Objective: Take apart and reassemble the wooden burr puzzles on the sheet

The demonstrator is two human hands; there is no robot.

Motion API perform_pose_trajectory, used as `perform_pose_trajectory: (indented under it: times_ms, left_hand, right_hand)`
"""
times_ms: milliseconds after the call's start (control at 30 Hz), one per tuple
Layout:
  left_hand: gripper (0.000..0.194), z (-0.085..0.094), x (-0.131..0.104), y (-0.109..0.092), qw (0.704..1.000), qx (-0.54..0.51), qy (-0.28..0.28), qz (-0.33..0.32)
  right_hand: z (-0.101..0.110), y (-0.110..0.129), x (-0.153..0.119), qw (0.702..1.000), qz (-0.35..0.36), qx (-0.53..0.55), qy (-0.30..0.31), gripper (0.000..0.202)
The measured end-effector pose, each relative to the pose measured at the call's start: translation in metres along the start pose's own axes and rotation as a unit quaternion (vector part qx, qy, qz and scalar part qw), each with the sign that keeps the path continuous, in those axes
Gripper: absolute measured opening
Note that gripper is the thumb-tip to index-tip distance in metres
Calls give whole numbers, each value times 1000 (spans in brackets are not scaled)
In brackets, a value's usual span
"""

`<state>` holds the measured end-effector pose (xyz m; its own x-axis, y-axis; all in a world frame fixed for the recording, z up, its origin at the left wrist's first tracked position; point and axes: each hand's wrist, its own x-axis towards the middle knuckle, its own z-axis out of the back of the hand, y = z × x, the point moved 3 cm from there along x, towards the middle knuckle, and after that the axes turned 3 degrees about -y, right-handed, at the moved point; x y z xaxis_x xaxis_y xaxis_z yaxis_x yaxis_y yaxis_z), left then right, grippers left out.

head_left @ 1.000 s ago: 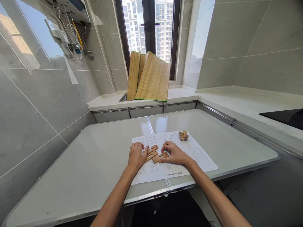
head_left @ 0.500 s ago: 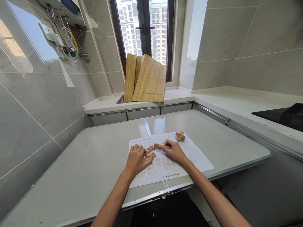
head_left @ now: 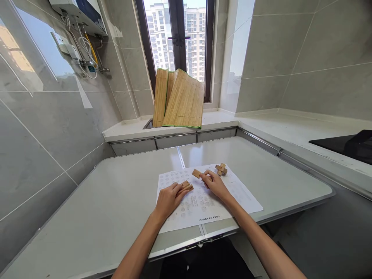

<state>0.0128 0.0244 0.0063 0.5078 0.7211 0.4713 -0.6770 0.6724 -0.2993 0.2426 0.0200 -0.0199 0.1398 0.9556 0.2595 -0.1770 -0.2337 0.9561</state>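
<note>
1 white table (head_left: 124, 193) bears 1 printed sheet (head_left: 232, 199); over it, the left hand (head_left: 169, 199) grips 2 wooden strips (head_left: 189, 188) between thumb and fingers, the right hand (head_left: 215, 183) pinches 1 wooden plank (head_left: 196, 173), near 1 interlocked wooden cross (head_left: 221, 169).

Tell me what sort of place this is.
Probably a home kitchen: a boxy wall unit with hoses, likely a water heater, a white counter along the walls, and a black panel on it, perhaps a cooktop.
</note>
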Motion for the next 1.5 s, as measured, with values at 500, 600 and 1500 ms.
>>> perform_pose_trajectory:
  times_ms: [500,600,1500]
  left_hand:
    - [39,-7,0,-4,968,-238,36,75]
    - [39,-5,0,-7,969,-237,45,60]
    - [59,-1,-3,-11,992,-111,57,-20]
  right_hand:
    - [-22,9,-15,911,-129,226,319,42]
    - [-24,8,-15,925,-113,192,309,42]
    - [-17,14,-14,974,-8,18,228,45]
